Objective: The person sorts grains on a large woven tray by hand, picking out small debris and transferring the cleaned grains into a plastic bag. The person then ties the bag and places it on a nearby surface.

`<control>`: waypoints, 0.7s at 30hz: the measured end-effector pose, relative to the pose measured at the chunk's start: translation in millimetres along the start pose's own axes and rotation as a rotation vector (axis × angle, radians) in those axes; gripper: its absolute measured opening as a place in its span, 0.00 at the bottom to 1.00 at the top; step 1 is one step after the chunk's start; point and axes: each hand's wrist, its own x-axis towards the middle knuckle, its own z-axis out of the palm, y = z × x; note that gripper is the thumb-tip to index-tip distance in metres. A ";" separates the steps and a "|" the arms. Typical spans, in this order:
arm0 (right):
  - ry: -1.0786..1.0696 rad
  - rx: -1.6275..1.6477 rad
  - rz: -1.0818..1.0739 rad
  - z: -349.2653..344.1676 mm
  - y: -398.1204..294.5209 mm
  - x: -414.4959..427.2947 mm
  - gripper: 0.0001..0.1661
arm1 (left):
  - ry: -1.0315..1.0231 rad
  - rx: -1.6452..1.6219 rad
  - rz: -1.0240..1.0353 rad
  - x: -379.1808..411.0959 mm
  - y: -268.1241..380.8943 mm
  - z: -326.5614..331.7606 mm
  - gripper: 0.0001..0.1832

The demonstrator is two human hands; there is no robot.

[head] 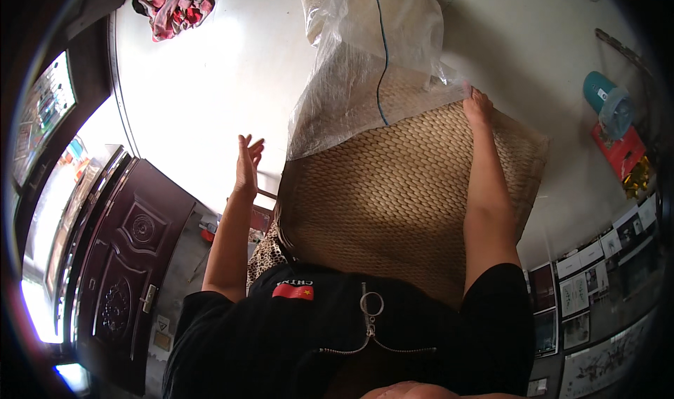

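Observation:
A large woven straw mat (376, 188) lies in front of my body, its braided surface facing up. Clear plastic sheeting (337, 93) covers its far part, with a dark cord or stripe (386, 57) running down the plastic. At the right edge of the sheeting, my right hand (478, 107) grips the plastic's border above the mat. My left hand (249, 162) is raised to the left of the mat, fingers spread, holding nothing and apart from the plastic. What lies under the far plastic is only partly visible.
Crumpled patterned cloth (176, 4) lies on the pale tiled floor (210, 83) at the far left. A dark carved door (131, 251) stands at left. On the right are a teal container (599, 91), a red item (621, 154) and a stick (618, 46).

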 end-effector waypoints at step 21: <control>0.030 0.044 0.008 9.7 5.7 1.6 0.36 | -0.078 0.034 -0.137 -8.2 0.6 -11.4 0.49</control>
